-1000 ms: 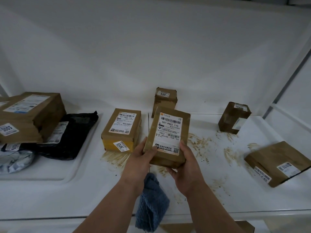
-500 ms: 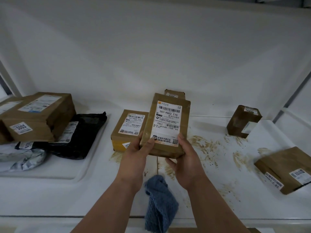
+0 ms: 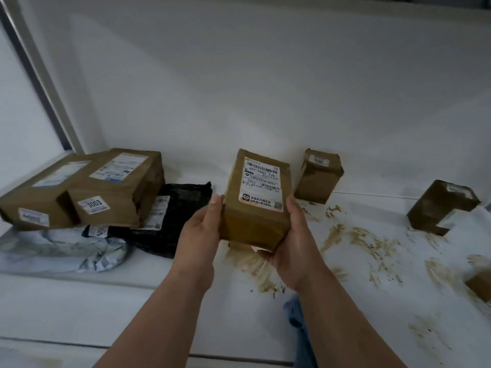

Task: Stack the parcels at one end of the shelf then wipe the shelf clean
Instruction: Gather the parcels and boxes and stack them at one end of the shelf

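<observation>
A person's left hand (image 3: 198,232) and right hand (image 3: 293,240) grip a labelled brown parcel (image 3: 256,200) from either side, holding it above the stained white shelf (image 3: 372,301), beside stacked parcels (image 3: 87,189).

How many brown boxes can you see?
6: two brown cardboard boxes stacked left, one held, one behind, one right, one at the edge. More may hide.

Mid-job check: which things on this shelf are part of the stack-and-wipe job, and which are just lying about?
Part of the job:
- labelled brown cardboard parcel, held by left hand and right hand
- brown boxes stacked at left
- black poly mailer
- loose small brown boxes
- blue cloth
- brown smears

Lying about:
- nothing visible
</observation>
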A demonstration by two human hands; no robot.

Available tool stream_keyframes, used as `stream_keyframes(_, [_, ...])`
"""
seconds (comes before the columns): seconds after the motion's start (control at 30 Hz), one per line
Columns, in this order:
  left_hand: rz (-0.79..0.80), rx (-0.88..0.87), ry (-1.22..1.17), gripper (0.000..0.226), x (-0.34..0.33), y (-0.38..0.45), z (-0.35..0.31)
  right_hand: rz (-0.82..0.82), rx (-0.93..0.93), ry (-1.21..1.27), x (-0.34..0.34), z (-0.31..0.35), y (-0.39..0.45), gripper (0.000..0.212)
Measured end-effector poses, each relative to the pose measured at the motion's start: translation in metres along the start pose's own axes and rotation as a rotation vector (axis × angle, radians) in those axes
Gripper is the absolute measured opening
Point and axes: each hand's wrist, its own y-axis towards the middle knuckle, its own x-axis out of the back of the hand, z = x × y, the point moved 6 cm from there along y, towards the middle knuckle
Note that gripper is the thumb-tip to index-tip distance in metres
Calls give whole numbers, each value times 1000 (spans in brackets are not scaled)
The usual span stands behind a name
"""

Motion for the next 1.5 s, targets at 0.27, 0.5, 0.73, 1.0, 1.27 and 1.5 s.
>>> stream_keyframes(0.27, [147,125,-235,72,43,30,18,112,121,94,-67,-30,26,61])
stream_keyframes(0.5, [149,59,-476,56,76,57,10,176,72,-77,-94,-55,37,76])
stream_keyframes(0.73, [231,38,-309,45,114,79,4,-85,136,86,-77,-39,58,95])
stream_keyframes(1.0, [238,-9,-274,88,131,92,-21,-145,86,329,-100,-57,59,57])
stream_keyframes(1.27, [188,-20,-328,106,129,90,-20,53,-131,131,-143,-85,64,56])
stream_keyframes(1.5, [29,-45,-192,105,145,105,-42,159,-174,104,-149,-92,62,54])
